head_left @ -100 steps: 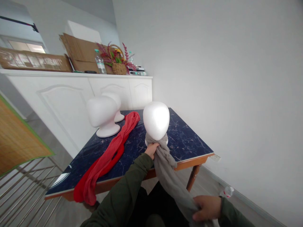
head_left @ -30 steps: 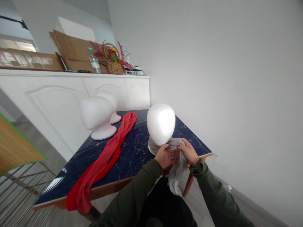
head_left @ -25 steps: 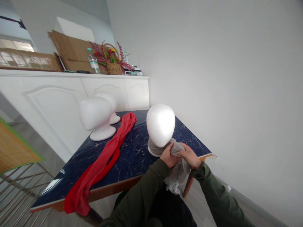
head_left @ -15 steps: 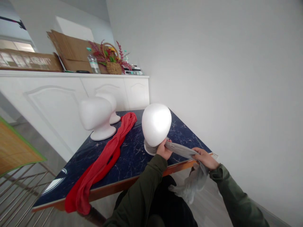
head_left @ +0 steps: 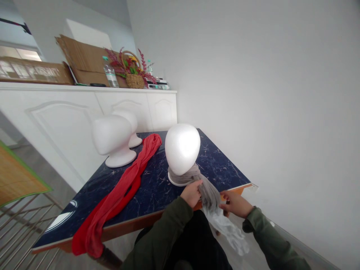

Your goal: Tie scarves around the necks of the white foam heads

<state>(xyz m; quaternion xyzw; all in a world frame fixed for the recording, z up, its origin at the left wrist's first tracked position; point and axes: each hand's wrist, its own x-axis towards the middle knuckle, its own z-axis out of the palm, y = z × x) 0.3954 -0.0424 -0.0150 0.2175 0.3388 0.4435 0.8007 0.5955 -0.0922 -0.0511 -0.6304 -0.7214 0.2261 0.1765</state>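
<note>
A white foam mannequin head [head_left: 182, 149] stands on the dark blue marbled table [head_left: 157, 180], near its front edge. A grey scarf [head_left: 206, 191] is wound round its neck and hangs off the table edge. My left hand [head_left: 191, 193] grips the scarf just below the neck. My right hand [head_left: 234, 203] is closed on the scarf a little lower and to the right. The scarf's pale loose end [head_left: 229, 230] dangles below both hands.
A long red scarf [head_left: 118, 195] lies across the table, its end hanging off the front left. Two more foam heads [head_left: 112, 137] stand at the back left. A white cabinet [head_left: 70, 123] behind carries cardboard, a water bottle [head_left: 110, 75] and a flower basket [head_left: 134, 77]. A metal railing is at lower left.
The scarf was stretched out sideways to the right half a second ago; now both hands have pulled it down together in front of the head, and the right hand has come back toward the left.
</note>
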